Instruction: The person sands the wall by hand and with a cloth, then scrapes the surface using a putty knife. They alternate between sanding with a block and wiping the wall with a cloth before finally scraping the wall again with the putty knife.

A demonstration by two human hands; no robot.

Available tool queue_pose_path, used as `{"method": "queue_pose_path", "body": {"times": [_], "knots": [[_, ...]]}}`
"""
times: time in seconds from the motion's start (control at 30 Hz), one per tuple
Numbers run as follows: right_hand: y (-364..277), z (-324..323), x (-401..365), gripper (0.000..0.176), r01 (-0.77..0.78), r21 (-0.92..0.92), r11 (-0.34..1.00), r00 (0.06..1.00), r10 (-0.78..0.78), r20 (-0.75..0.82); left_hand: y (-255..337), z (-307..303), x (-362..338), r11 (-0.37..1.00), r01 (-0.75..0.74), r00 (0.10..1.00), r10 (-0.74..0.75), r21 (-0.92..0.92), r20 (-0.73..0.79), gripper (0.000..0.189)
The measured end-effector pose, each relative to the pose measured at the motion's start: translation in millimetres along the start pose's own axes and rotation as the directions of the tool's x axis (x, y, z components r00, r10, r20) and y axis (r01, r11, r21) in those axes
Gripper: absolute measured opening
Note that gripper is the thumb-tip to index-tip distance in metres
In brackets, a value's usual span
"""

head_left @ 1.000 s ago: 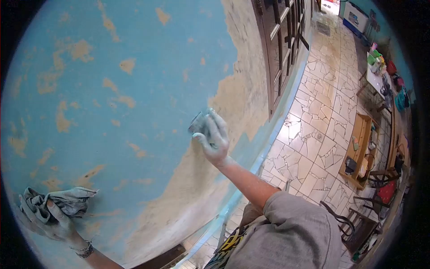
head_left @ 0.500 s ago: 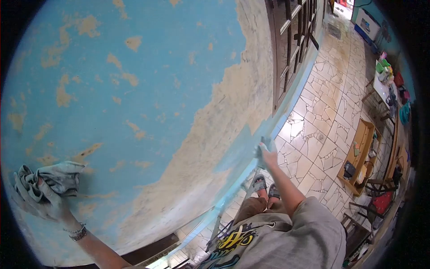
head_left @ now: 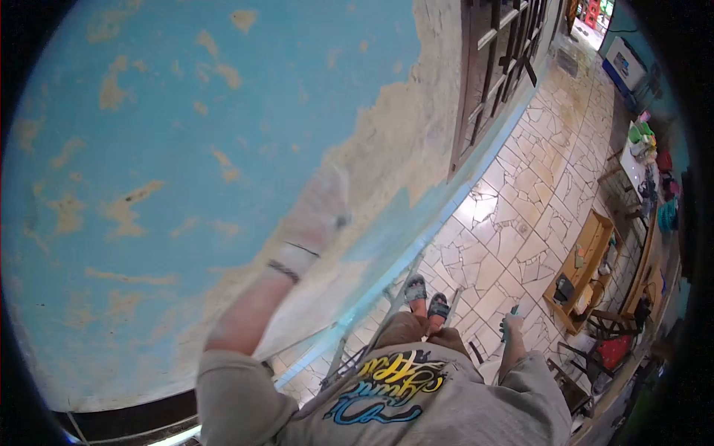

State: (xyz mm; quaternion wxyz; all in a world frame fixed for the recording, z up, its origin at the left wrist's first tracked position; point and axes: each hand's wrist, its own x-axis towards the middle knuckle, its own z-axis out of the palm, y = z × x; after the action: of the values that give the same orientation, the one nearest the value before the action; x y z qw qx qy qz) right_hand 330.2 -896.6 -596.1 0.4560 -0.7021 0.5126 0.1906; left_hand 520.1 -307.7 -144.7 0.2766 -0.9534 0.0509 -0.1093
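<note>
Big blue wall (head_left: 149, 149) across the left and middle, with yellow spots of missing paint. Wide bare tan patch (head_left: 387, 149) on its right side. Stone floor (head_left: 535, 193) of broken pale pieces, far below on the right. Grey shirt (head_left: 461, 409) with yellow and blue letters at the bottom. Dark wooden door (head_left: 498, 67) with bars at the top, just beside the bare patch. Low wooden table (head_left: 587, 253) on the floor at the right, with small things on it. Metal ladder (head_left: 364, 342) under the feet, close to the wall.

Left arm up, left hand (head_left: 321, 208) a blur in front of the wall at the edge of the bare patch. Left grip too blurry to tell, apart or together. Two sandals (head_left: 416, 286) side by side at the top of the ladder. Right hand (head_left: 513, 331) down low by the hip, well away from the wall. Right grip closed on a small blue-green thing (head_left: 510, 315), too small to name. Dark band (head_left: 286, 269) on the left wrist.
</note>
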Motion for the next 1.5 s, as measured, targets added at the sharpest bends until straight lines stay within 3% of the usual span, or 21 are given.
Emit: {"method": "queue_pose_path", "body": {"times": [0.1, 0.17, 0.23, 0.3, 0.43, 0.5, 0.57, 0.63, 0.67, 0.7, 0.73, 0.8, 0.87, 0.93, 1.0, 1.1, 1.17, 1.27, 1.37, 1.43, 1.5], "knots": [[-17, -18, -15, 0.034, 0.01, -0.127, 0.992, 0.994, 0.004, 0.113, 87, 86, -85, 0.895, -0.211, 0.879, 0.349, -0.392, 0.324, 0.036], [-10, -4, -2, 0.052, 0.464, -0.102, 0.88, 0.872, -0.474, -0.123, 93, 89, -127, 0.808, -0.129, 0.836, 0.4, -0.575, 0.376, 0.036], [-33, -13, -5, 0.062, 0.52, -0.227, 0.823, 0.853, -0.515, 0.084, 80, 87, -152, 0.828, -0.006, 0.958, 0.166, -0.561, 0.235, 0.038], [-111, -15, -87, 0.054, 0.259, -0.14, 0.956, 0.965, -0.249, 0.084, 31, 35, -149, 0.926, -0.006, 0.996, -0.028, -0.376, -0.085, 0.052], [-125, 38, -47, 0.05, 0.448, -0.094, 0.889, 0.854, -0.395, 0.34, -98, -146, -94, 0.956, 0.247, 0.675, -0.285, -0.155, -0.681, 0.038], [-162, 62, -88, 0.049, 0.515, -0.123, 0.849, 0.838, -0.467, 0.283, -136, -188, -65, 0.909, 0.405, 0.514, -0.134, 0.102, -0.847, 0.035], [-169, 81, -99, 0.049, 0.598, -0.154, 0.786, 0.781, -0.529, 0.333, -123, -176, -28, 0.712, 0.657, 0.544, -0.219, 0.248, -0.81, 0.051], [-178, 93, -125, 0.047, 0.68, -0.226, 0.697, 0.722, -0.583, 0.373, -90, -140, 0, 0.883, 0.462, 0.642, -0.269, 0.082, -0.718, 0.07], [-178, 94, -138, 0.053, 0.654, -0.205, 0.728, 0.741, -0.562, 0.367, -58, -93, 0, 0.88, 0.475, 0.831, -0.448, 0.002, -0.331, 0.072], [-179, 90, -153, 0.049, 0.642, -0.255, 0.723, 0.751, -0.527, 0.397, -24, -44, 0, 0.928, 0.369, 0.85, -0.356, -0.045, -0.387, 0.067], [-177, 87, -159, 0.048, 0.641, -0.238, 0.73, 0.749, -0.527, 0.401, 8, -73, 7, 0.966, 0.195, 0.947, -0.14, -0.17, 0.29, 0.061], [-155, 81, -155, 0.045, 0.639, -0.216, 0.738, 0.748, -0.532, 0.396, 63, 64, -48, 0.973, -0.198, 0.929, 0.224, 0.116, -0.294, 0.042], [-127, 70, -120, 0.043, 0.633, -0.208, 0.746, 0.758, -0.543, 0.36, 59, 100, -87, 0.844, -0.459, 0.809, 0.268, -0.277, -0.523, 0.026], [-123, 49, -114, 0.041, 0.574, -0.169, 0.801, 0.801, -0.507, 0.32, 28, 82, -83, 0.408, -0.169, 0.959, -0.14, -0.897, -0.244, 0.018], [-107, 21, -93, 0.045, 0.418, -0.161, 0.894, 0.876, -0.35, 0.331, -59, -26, -75, 0.759, -0.072, 0.926, -0.191, -0.647, -0.327, 0.025], [-120, 0, -99, 0.043, 0.392, -0.125, 0.911, 0.913, -0.369, 0.171, -185, -176, -100, 0.955, -0.097, 0.827, -0.079, -0.28, -0.556, 0.038], [-111, 4, -70, 0.042, 0.376, -0.034, 0.926, 0.917, -0.366, 0.159, -235, -232, -99, 0.989, 0.124, 0.695, -0.025, 0.086, -0.718, 0.036], [-116, 10, -74, 0.045, 0.384, 0.034, 0.923, 0.907, -0.384, 0.174, -227, -230, -62, 0.856, 0.447, 0.585, -0.06, 0.261, -0.809, 0.034], [-116, 26, -91, 0.045, 0.462, -0.127, 0.878, 0.882, -0.441, 0.165, -145, -133, -16, 0.891, 0.401, 0.751, -0.185, 0.215, -0.634, 0.031], [-115, 33, -93, 0.042, 0.476, -0.11, 0.873, 0.868, -0.445, 0.221, -56, -22, -7, 0.975, 0.211, 0.949, -0.189, 0.066, -0.253, 0.03], [-121, 38, -116, 0.038, 0.477, -0.053, 0.877, 0.861, -0.454, 0.23, 46, 110, -42, 0.978, -0.113, 0.987, 0.131, -0.175, 0.09, 0.029]]}}
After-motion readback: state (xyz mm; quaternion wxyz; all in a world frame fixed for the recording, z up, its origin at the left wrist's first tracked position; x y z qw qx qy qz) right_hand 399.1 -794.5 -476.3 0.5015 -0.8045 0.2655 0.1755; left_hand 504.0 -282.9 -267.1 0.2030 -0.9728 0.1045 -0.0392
